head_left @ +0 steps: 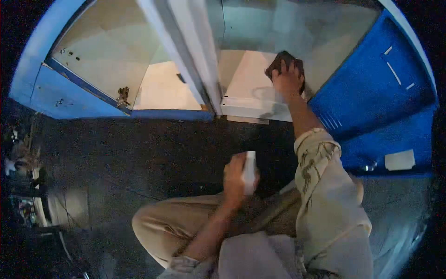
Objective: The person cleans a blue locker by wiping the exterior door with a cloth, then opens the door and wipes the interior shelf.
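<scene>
My right hand (288,80) presses a dark cloth (282,63) against the inside of a pale-walled cabinet (253,69), near its lower right corner. The fingers lie spread over the cloth. Lower down, in front of the cabinet and above my crossed legs, my left hand (237,176) is wrapped round a white object (250,172), upright and slightly blurred. What this object is cannot be made out.
A white upright post (186,46) divides the cabinet. Blue panels flank it, the right one (371,88) with slots and a pale label (399,160). A brown fitting (123,96) sits at the left. Blurred clutter (28,162) lies far left on the dark floor.
</scene>
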The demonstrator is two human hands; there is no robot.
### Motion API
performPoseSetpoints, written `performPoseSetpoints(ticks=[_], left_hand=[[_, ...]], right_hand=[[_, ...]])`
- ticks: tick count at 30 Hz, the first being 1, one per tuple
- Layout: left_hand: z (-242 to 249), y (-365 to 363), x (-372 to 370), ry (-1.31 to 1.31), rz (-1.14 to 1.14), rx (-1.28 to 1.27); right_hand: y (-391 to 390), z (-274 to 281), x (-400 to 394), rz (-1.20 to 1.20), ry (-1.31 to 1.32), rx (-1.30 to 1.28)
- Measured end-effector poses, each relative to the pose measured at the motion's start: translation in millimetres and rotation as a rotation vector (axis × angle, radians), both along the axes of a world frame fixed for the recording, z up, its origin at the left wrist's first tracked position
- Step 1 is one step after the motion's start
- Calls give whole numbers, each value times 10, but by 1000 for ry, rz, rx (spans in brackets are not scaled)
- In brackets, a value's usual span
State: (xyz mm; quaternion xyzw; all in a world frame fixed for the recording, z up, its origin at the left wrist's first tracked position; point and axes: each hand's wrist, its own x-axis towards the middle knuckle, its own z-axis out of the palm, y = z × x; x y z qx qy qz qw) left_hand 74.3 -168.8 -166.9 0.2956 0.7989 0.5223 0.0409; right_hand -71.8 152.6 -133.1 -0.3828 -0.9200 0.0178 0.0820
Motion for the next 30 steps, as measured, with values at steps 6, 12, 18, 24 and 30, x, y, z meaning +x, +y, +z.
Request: performPoseSetpoints(ticks=[6,12,18,24,30], left_hand=[[467,401,-55,76,224,-101],[560,691,-119,75,297,-139],[95,421,-177,-19,231,-21],[462,340,-293,59,92,-251],[409,465,-303,-362,98,-24]], right_hand=[[-70,-35,39,37,31,68],[5,-384,-162,-21,200,236],[5,-290,-148,-23,191,170],[198,-188,-636,-59,81,73],[767,-367,-1411,123,26,199]])
